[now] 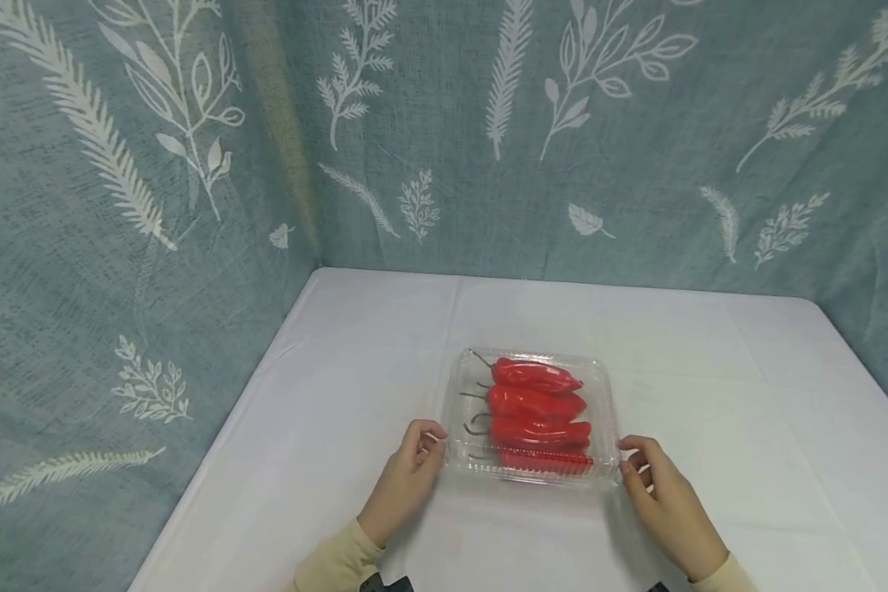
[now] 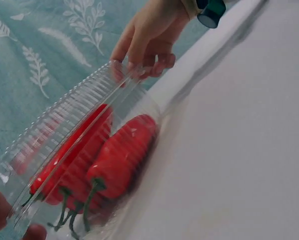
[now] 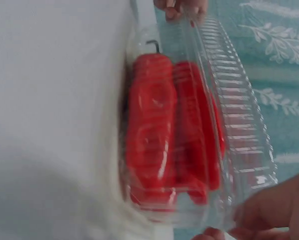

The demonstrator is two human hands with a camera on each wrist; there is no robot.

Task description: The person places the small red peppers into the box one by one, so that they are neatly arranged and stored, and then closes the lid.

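Note:
A clear plastic clamshell box (image 1: 603, 411) sits over the white table, its lid down. Inside it several long red peppers (image 1: 536, 403) lie side by side, with their green stems toward the left in the head view. My left hand (image 1: 407, 477) pinches the box's left edge near its front corner. On the opposite side, my right hand (image 1: 662, 501) pinches the right edge between thumb and fingers. The left wrist view shows the ribbed side wall and the peppers (image 2: 124, 155) through it. Whether the box's base touches the table cannot be told.
The box stands on a white-covered table (image 1: 747, 395). Behind and to the left hangs a blue-green curtain (image 1: 444, 164) with white leaf prints. The table's back edge meets this cloth.

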